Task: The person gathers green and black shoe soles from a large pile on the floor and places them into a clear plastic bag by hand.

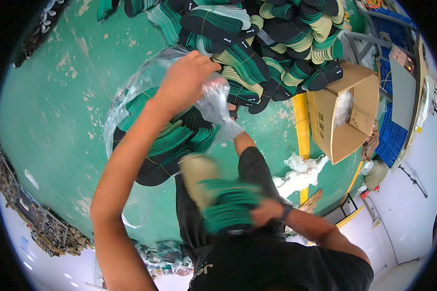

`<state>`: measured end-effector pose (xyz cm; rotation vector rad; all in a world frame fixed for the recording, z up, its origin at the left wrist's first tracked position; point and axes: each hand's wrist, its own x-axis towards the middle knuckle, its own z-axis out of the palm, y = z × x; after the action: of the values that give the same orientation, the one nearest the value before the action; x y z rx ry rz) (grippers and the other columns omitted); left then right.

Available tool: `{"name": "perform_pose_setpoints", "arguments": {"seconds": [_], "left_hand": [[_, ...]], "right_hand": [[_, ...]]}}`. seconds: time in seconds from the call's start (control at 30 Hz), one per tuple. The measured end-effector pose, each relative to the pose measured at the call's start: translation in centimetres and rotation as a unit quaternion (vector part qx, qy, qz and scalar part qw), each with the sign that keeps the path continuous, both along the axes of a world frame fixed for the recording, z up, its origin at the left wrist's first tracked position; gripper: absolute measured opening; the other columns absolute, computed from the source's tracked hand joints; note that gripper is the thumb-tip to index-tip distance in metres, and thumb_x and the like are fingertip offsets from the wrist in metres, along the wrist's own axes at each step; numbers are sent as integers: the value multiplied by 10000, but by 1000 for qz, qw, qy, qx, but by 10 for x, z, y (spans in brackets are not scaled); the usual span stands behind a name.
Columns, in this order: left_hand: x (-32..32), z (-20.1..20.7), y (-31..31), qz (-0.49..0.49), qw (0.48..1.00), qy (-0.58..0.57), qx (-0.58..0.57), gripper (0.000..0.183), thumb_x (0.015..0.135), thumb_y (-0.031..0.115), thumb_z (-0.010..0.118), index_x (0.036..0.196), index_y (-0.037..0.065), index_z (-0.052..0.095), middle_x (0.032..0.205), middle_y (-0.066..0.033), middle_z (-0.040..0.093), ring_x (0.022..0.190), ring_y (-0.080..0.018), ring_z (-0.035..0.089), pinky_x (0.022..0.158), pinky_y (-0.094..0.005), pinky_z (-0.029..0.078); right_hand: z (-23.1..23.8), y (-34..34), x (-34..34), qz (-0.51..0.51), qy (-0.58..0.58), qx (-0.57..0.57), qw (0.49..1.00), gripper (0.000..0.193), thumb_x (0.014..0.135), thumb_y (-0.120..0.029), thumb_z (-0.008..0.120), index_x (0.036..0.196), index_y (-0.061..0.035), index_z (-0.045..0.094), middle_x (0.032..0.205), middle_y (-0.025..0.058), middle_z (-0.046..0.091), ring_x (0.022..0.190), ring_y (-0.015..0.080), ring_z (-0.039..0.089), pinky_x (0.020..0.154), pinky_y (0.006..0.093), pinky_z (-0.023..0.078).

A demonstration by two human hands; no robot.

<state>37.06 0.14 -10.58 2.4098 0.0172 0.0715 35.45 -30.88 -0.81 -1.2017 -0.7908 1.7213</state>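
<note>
My left hand is closed on the gathered rim of a clear plastic bag. Inside the bag, on the floor, lie bundles of green and black insoles. Low in front of my body, my right hand grips a fanned bundle of green insoles with a cream end, blurred by motion. Beyond my hands spreads a large pile of insole bundles in black, green and cream, several bound with thin bands.
To the right, an open cardboard box lies tipped beside a yellow floor line. White plastic wrap is crumpled near my knee. A metal-framed bench stands at the far right, and the green floor is scuffed.
</note>
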Motion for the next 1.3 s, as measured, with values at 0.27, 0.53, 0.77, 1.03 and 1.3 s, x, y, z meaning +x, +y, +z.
{"name": "perform_pose_setpoints", "arguments": {"seconds": [0.27,0.53,0.77,1.03,1.3], "left_hand": [[17,55,31,-142,982,122,28,257,746,169,662,976,61,627,923,-105,631,902,-315,576,775,-400,464],[13,29,9,-68,995,63,-35,200,723,140,666,893,38,644,889,-106,642,854,-309,585,742,-385,474],[21,16,-5,-77,991,96,-60,206,738,208,685,859,46,645,860,-93,639,841,-293,584,716,-378,475],[19,8,-16,-102,993,55,-31,182,765,146,617,906,31,627,939,-107,624,904,-321,565,798,-412,451],[-20,76,-19,-34,999,25,10,200,777,140,611,944,34,646,1000,-107,654,938,-289,606,808,-381,458]], "right_hand": [[-113,132,-24,-111,-82,74,988,965,567,-344,759,1333,43,318,1270,242,458,1162,310,470,1005,402,346],[-178,95,-53,-403,-158,-158,888,712,859,-486,563,1283,55,379,1258,253,458,1206,316,414,1017,363,299],[-169,51,-67,-318,-298,-158,886,814,797,-533,603,1295,70,378,1222,271,486,1193,386,423,1023,392,311],[-125,6,-74,243,-451,-46,858,549,704,-461,650,947,31,618,865,122,596,953,270,503,835,359,368],[-25,49,-17,-262,-388,10,883,328,765,-213,643,1007,-24,529,1097,189,519,1061,335,469,932,453,364]]}}
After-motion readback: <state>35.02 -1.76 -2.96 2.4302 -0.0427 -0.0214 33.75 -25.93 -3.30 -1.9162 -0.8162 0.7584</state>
